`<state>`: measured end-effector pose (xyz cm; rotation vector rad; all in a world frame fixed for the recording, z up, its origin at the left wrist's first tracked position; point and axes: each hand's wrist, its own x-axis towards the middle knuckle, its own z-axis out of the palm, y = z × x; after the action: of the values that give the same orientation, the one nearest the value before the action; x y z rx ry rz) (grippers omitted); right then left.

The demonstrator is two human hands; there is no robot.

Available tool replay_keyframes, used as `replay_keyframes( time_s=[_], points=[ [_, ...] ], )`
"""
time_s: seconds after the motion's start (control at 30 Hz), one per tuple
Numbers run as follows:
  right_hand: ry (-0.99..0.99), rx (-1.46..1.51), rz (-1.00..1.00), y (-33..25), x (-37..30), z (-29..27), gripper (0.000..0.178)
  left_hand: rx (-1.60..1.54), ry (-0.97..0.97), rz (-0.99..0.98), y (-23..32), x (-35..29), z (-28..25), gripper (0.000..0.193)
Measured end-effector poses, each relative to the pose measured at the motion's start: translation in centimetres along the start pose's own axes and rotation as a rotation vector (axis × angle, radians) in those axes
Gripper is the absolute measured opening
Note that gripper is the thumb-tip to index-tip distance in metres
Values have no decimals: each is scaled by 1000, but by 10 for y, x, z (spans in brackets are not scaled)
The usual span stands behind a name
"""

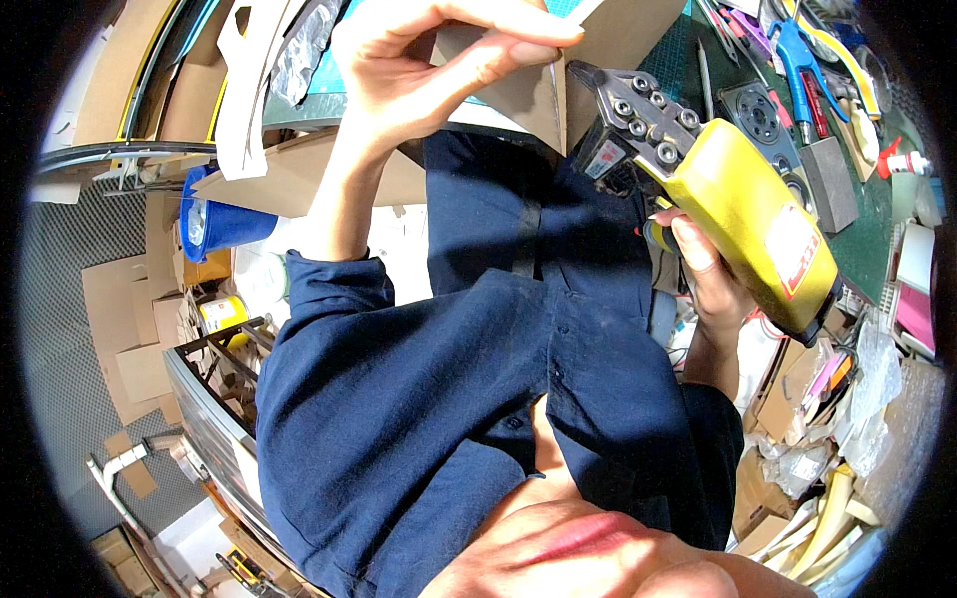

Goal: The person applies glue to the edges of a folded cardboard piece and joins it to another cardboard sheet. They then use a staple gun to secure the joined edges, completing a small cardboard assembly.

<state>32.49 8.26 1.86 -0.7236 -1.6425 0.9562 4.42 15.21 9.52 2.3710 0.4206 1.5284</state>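
Note:
At the top centre, my left hand [414,75] pinches the edge of a folded brown cardboard piece [623,35] between thumb and index finger. On the right, my right hand [710,264] is wrapped round the handle of a yellow-bodied power tool [748,204]; most of the grip is hidden behind the tool's body. Its dark metal head, held by several hex socket bolts, points up and left toward the cardboard. The head's tip is close to the cardboard edge, near my left fingertips; whether they touch, I cannot tell.
A green workbench [867,244] at right carries a blue air blow gun [797,70], a grey block [828,184] and loose hand tools. A blue bin [224,219] is at left, near cardboard scraps on the floor. Plastic wrap [867,399] lies in a heap at lower right.

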Motion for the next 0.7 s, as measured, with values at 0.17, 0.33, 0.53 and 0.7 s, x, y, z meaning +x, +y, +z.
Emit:
replay_keyframes(
  time_s=[0.17,0.33,0.53,0.7],
  points=[
    [-20,5,-10,1,1,-1,33,11,-5,14,0,0,0,11],
    [-109,40,98,-7,3,-6,26,-4,-2,15,1,0,0,12],
    [24,89,74,-7,2,2,33,-2,7,29,-4,-3,0,12],
    [-201,1,106,-4,0,-11,26,4,18,-27,4,-2,1,11]
  ],
)
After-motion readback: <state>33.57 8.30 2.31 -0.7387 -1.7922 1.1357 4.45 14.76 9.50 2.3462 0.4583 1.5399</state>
